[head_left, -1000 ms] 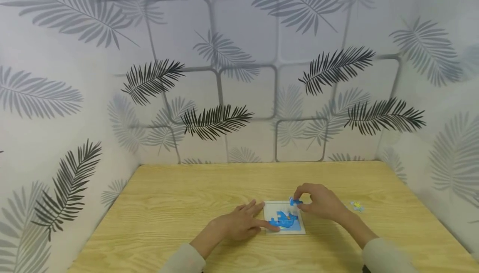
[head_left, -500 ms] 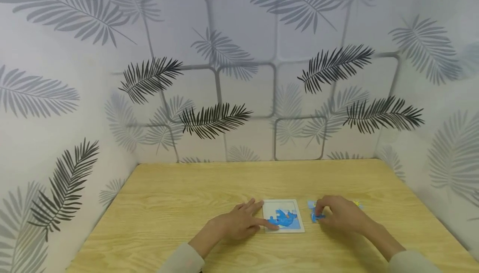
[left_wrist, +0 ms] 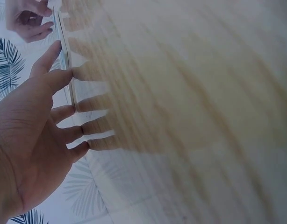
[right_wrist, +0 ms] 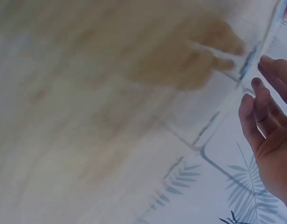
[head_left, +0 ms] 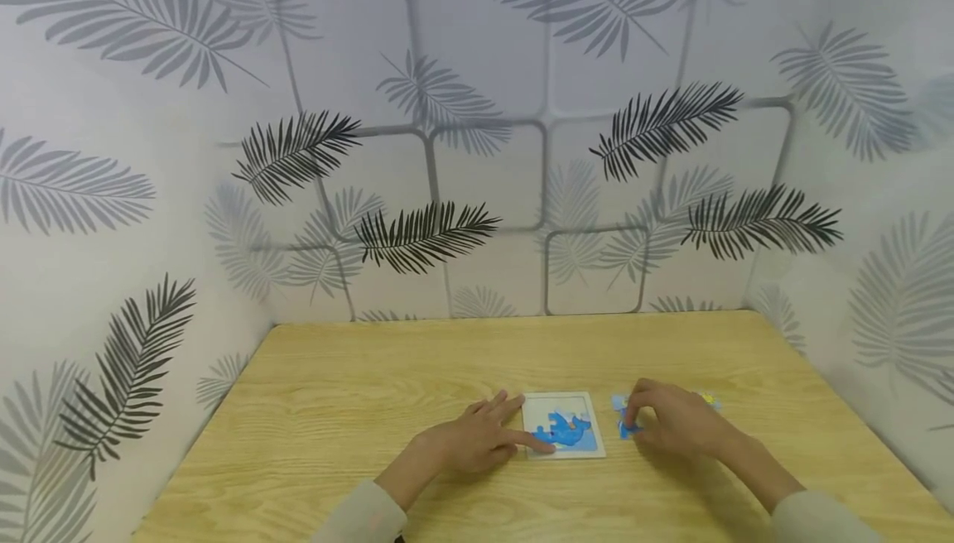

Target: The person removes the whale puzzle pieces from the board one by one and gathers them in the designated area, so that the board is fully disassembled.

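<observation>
A small square puzzle board with a white frame lies on the table, partly filled with a blue animal picture. My left hand rests at its left side, fingers spread, one fingertip on the lower left part of the picture. To the right of the board, a blue puzzle piece lies on the table under the fingertips of my right hand. In the right wrist view the fingers of that hand are bent, with a gap between thumb and fingers. Whether they touch the piece is hard to tell.
Another light blue puzzle piece lies just behind the blue one. A piece with a yellow mark shows past my right hand. The wooden table meets a wall with a leaf pattern at its back edge.
My right hand has carried the blue puzzle piece from the board's upper right corner to the table on the right and set it down. The left hand has stayed in place.
</observation>
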### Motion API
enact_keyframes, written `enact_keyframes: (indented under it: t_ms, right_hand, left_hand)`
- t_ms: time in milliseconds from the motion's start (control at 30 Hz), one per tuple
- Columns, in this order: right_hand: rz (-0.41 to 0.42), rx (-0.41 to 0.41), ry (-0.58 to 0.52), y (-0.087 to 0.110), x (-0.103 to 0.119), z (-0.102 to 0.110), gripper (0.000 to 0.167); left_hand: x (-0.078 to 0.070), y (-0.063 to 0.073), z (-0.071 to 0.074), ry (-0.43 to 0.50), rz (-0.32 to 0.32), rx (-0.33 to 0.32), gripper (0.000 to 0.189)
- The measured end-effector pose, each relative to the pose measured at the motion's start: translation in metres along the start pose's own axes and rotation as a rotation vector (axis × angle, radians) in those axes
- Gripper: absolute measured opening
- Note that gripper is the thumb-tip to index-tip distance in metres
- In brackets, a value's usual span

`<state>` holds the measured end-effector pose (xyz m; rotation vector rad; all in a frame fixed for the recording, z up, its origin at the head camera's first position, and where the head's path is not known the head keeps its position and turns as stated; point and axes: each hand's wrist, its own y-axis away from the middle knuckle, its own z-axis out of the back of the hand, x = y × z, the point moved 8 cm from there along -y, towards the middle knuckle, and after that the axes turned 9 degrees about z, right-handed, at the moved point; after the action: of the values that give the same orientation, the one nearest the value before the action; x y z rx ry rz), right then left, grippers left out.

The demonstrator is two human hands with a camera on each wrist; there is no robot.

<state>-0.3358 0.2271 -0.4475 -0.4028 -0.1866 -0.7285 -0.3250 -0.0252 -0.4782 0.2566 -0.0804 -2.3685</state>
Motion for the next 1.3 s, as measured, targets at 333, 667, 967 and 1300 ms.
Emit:
enact_keyframes:
  t_ms: [333,667,967,1300]
  right_hand:
    - [0.074,0.02,-0.193,-0.047,0.026,-0.013,0.02]
    - [0.026,0.096,-0.091,-0.071,0.041,-0.045,0.031]
    - [-0.013,0.168,-0.23,-0.076,0.044,-0.052,0.027]
    - [0.005,0.164,-0.089,-0.08,0.054,-0.05,0.033]
  left_hand:
    - [0.003,0.0,-0.001,-0.009,0.011,-0.005,0.051]
    - [0.005,-0.001,-0.004,0.008,0.012,0.0,0.051]
    - [0.006,-0.002,-0.004,0.01,0.018,-0.009,0.051]
    - [0.003,0.0,-0.003,0.022,0.006,-0.008,0.051]
